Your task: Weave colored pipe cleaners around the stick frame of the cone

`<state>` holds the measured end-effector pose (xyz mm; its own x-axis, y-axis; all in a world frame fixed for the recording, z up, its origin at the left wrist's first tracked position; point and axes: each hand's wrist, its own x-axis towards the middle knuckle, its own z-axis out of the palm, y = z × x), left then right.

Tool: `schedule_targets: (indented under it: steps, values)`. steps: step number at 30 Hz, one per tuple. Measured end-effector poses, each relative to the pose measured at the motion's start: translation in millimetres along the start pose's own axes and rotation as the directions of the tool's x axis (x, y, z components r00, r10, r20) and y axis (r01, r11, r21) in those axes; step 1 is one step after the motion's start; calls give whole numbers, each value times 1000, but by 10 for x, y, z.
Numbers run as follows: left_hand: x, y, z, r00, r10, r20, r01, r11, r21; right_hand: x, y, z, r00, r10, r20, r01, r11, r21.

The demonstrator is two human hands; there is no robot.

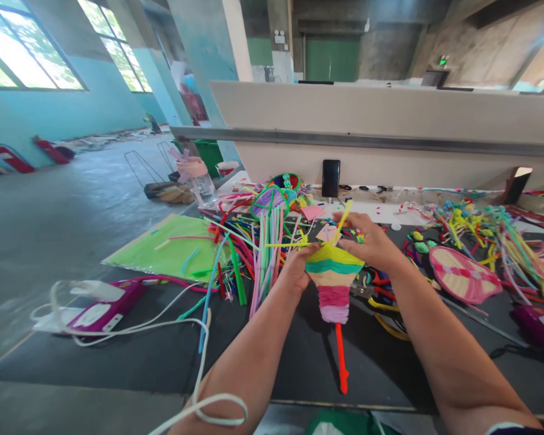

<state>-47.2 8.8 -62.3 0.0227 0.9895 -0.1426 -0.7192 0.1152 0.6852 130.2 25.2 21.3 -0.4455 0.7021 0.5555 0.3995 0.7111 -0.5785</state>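
Note:
A striped fan-shaped craft piece [333, 275] of wound pipe cleaners, yellow, teal, tan, crimson and pink, hangs over the dark table. From its narrow lower end sticks a red-orange stem [341, 356]. My left hand [297, 266] grips its upper left corner, with the fingertips partly hidden behind it. Two loose yellow ends stand out at the top: one points left past my left hand, the other, a yellow pipe cleaner [343, 220], slants upward. Beside that upright end is my right hand [369, 241], thumb and fingers apart; whether they touch it is unclear.
Bundles of pastel pipe cleaners [268, 241] lie left of my hands. A green plastic-wrapped pack [158, 244], a purple power strip [106, 308] and a white cable are farther left. Pliers [367, 292], a pink oval craft piece [465, 275] and tangled pipe cleaners are on the right. A phone [330, 178] leans behind.

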Motion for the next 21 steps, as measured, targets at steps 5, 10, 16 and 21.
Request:
schedule_targets:
  steps: [5, 10, 16, 21]
  values:
    - [31, 65, -17, 997, -72, -27, 70, 995, -68, 9, 23, 124, 999, -9, -43, 8, 999, -32]
    - [59, 157, -46, 998, -57, -37, 52, 989, -138, 3, 164, 222, 956, 59, -287, -71, 997, -33]
    - [59, 215, -78, 999, -17, -48, 9, 987, -158, -46, 155, 423, 906, 140, -400, -138, 990, 33]
    - [85, 211, -114, 999, 18, -48, -24, 989, -143, -63, 176, 598, 830, 436, -348, -288, 869, 402]
